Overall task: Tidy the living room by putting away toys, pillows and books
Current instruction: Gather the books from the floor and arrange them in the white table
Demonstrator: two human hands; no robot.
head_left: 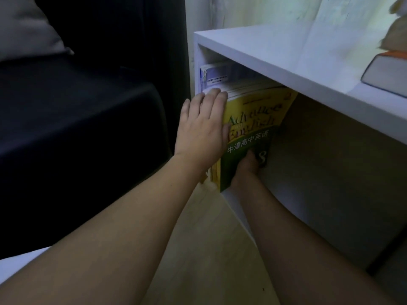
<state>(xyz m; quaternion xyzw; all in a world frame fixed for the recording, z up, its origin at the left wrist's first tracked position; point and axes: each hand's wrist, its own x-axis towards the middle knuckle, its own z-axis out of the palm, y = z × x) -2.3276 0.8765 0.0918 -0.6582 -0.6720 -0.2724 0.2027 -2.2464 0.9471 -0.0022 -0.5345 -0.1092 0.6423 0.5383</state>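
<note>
Left hand (203, 126): fingers straight and together, palm flat against the near edges of the books (246, 137), thumb apart on the outer side. It presses the stack; nothing is curled round it. Right hand (246, 167): reaches under the lower corner of the front book, thumb lying on the cover near the printed "8", the other fingers hidden behind the book, so it pinches that corner between thumb and fingers.

Books: several thin volumes stand upright as one pack at the left end of the shelf (275, 53) opening, tilted slightly, tops just under the shelf's top board. Front cover is yellow above, green below, with "Advance English" in large letters and a line of Chinese characters beneath. Page edges of the others show as pale and yellow strips to the left of it. Behind the pack, deeper in the shelf, stands a white box (217, 75) with a label; print too small to read.

On top of the shelf, at the right end, lies a thick book (387, 73) with an orange cover edge and grey page block. Left of the shelf is a dark sofa (77, 111) with a pale pillow (28, 29) on it.
</note>
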